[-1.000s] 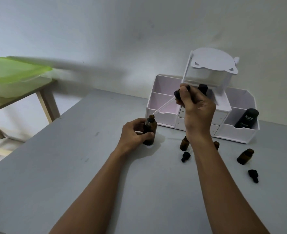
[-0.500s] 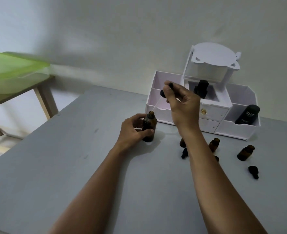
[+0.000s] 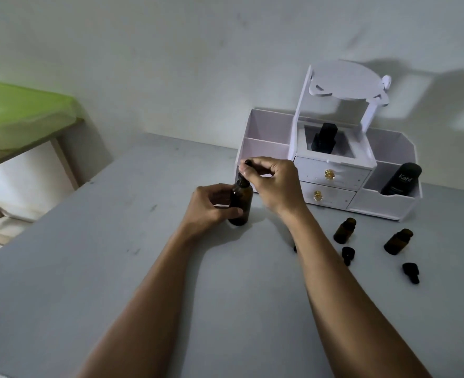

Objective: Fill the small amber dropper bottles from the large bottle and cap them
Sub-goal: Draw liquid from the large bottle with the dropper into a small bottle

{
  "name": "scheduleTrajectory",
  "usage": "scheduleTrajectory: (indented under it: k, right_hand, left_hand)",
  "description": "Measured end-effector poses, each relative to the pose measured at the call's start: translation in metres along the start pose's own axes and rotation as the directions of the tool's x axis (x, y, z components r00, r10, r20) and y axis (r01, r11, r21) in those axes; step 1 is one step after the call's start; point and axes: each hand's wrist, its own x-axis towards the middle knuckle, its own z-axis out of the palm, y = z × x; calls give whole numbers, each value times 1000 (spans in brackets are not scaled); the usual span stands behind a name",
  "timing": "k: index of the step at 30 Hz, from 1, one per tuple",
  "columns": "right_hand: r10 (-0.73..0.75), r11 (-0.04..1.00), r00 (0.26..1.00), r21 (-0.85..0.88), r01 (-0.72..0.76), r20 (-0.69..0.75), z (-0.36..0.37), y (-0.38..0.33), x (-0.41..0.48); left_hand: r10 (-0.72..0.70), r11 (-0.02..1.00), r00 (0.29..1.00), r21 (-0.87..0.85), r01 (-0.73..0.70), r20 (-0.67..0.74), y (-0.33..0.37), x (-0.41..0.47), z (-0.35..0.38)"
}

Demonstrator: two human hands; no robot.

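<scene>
The large amber bottle stands upright on the grey table, gripped around its body by my left hand. My right hand pinches the black dropper cap right above the bottle's neck, with the pipette down inside the mouth. Two small amber bottles stand uncapped to the right of my right forearm. Two black dropper caps lie loose in front of them. A third dark piece peeks out at my forearm's left edge, mostly hidden.
A white desk organiser with two drawers stands at the back against the wall. It holds a black bottle in the middle and a black Kahf tube on the right. A green-lidded box sits on a wooden side table at left.
My right hand has brought the dropper from up by the organiser, held slanted, down to the left onto the large bottle's mouth, pipette now inside. My left hand kept hold of the bottle.
</scene>
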Motion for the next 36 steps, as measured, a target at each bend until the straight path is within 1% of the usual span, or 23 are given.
scheduleTrajectory:
  k: [5, 8, 14, 24, 30, 33, 36]
  right_hand:
    - [-16, 1000, 1000, -24, 16, 14, -1, 3, 0]
    - [-7, 1000, 1000, -7, 7, 20, 0, 6, 0]
    - [-25, 1000, 999, 10, 25, -20, 5, 6, 0]
    - [-55, 998, 995, -10, 55, -85, 9, 5, -2]
    - [-33, 999, 996, -8, 32, -87, 10, 2, -3]
    - [-14, 999, 994, 27, 17, -107, 8, -4, -1]
    - [-25, 999, 992, 37, 29, -124, 4, -13, 2]
  left_hand:
    - [-10, 1000, 1000, 5, 10, 28, 0, 0, -4]
    - [-5, 1000, 999, -7, 6, 43, -1, 1, -5]
    - [-1, 1000, 999, -12, 1, 50, -2, 1, -5]
    - [7, 1000, 999, -1, -7, 48, -3, 2, -4]
    - [2, 1000, 999, 3, -2, 48, -3, 1, -5]
    - [-1, 1000, 999, 5, 1, 51, -3, 1, -5]
    - [-2, 1000, 999, -4, 2, 52, -3, 1, -5]
